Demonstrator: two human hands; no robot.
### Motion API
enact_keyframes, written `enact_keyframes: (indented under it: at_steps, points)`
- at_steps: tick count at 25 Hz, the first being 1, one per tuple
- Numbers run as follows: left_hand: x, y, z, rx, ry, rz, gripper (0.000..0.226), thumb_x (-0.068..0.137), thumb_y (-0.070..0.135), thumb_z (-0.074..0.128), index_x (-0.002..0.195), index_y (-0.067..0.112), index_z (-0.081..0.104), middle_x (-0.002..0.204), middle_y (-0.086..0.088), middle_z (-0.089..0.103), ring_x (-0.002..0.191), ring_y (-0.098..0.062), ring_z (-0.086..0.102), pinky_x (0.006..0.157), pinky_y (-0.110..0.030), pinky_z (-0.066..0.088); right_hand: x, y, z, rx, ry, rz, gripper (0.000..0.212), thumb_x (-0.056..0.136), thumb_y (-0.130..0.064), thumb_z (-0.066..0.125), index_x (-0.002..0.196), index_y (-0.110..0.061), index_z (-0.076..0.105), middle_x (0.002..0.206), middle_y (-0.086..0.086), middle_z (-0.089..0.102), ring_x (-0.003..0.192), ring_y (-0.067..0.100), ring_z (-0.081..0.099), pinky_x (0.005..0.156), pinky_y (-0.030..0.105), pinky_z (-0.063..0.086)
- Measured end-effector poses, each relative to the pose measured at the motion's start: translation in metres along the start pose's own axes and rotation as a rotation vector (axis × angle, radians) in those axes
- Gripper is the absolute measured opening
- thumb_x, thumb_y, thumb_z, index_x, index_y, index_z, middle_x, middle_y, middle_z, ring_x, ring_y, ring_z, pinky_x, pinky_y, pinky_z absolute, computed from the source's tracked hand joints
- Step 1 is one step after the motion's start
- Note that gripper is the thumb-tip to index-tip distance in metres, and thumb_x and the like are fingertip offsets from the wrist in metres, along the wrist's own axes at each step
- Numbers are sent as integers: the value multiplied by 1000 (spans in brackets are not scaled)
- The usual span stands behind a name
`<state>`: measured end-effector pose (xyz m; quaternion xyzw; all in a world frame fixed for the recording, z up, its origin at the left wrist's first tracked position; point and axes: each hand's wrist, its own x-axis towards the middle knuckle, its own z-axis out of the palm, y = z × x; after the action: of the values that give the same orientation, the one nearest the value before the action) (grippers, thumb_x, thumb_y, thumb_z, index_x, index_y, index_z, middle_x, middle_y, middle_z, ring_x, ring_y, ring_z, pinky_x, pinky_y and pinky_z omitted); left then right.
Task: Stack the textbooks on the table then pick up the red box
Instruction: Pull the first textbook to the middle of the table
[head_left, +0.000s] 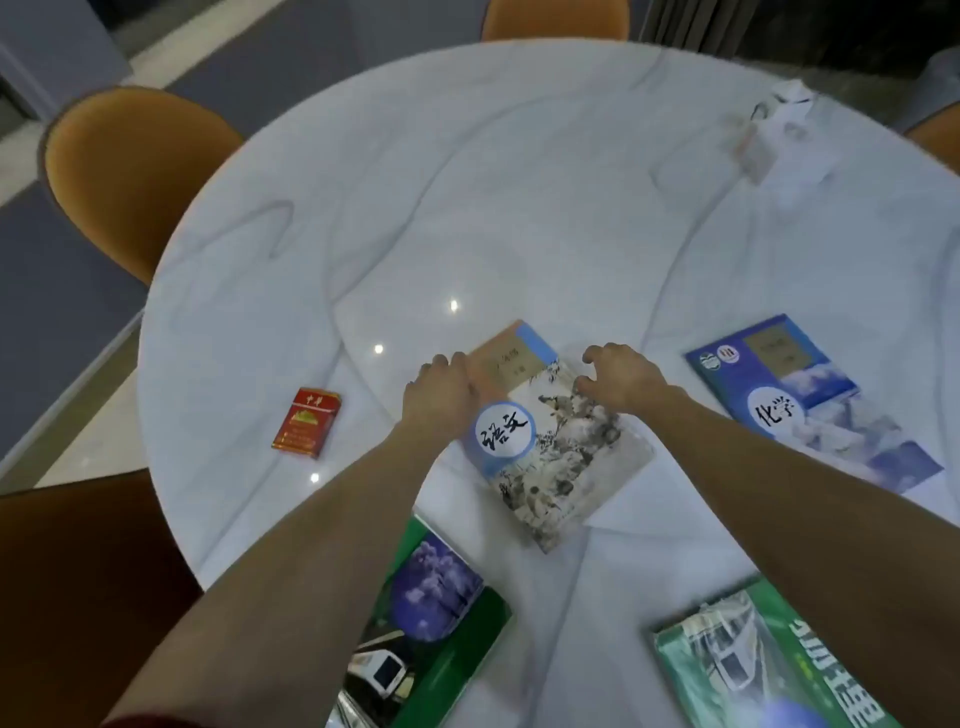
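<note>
Here the round white marble worktop fills most of the view, with orange chairs around its far and left edges. Furthest left of the things on it lies the red box, flat on the stone and well apart from both hands. Next comes the left hand, fingers curled against the left edge of the ink-painting book, touching it near the top corner; whether it grips that edge or merely presses against it I cannot tell. The book lies flat at the middle of the worktop, turned at a slant. The right hand is half open above the book's upper right side, fingers bent downward, holding nothing that can be seen. Below, near the front edge, a green book with a purple picture lies partly under the left forearm. Further right, a second green book sits at the bottom, under the right forearm. The blue book lies flat at the right side. Far back right stands a blurred pale tissue pack.
</note>
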<state>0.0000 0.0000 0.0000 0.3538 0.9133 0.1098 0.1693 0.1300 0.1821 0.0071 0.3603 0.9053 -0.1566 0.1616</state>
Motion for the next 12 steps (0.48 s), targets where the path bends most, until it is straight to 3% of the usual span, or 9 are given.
enact_keyframes:
  at_steps: [3, 7, 12]
  points:
    - [-11, -7, 21, -99, -36, -139, 39, 93, 14, 42, 129, 1, 38, 129, -21, 44, 115, -37, 47, 85, -44, 45, 4, -3, 15, 21, -56, 31, 47, 87, -38, 51, 119, -3, 47, 121, 20, 49, 113, 34, 46, 91, 45, 46]
    - [-19, 1, 37, -322, 79, -289, 45, 90, 9, 46, 132, 0, 33, 132, -25, 37, 108, -45, 51, 85, -46, 46, 8, -7, 28, 84, -60, 82, 52, 82, -43, 60, 110, -2, 50, 117, 21, 48, 109, 36, 47, 87, 43, 45]
    - [-14, 7, 37, -852, 166, -730, 40, 84, 13, 56, 119, -2, 41, 119, -25, 53, 102, -41, 59, 85, -46, 54, 13, -5, 27, 274, -42, 126, 45, 71, -39, 74, 84, -5, 47, 88, 15, 54, 82, 28, 51, 54, 29, 36]
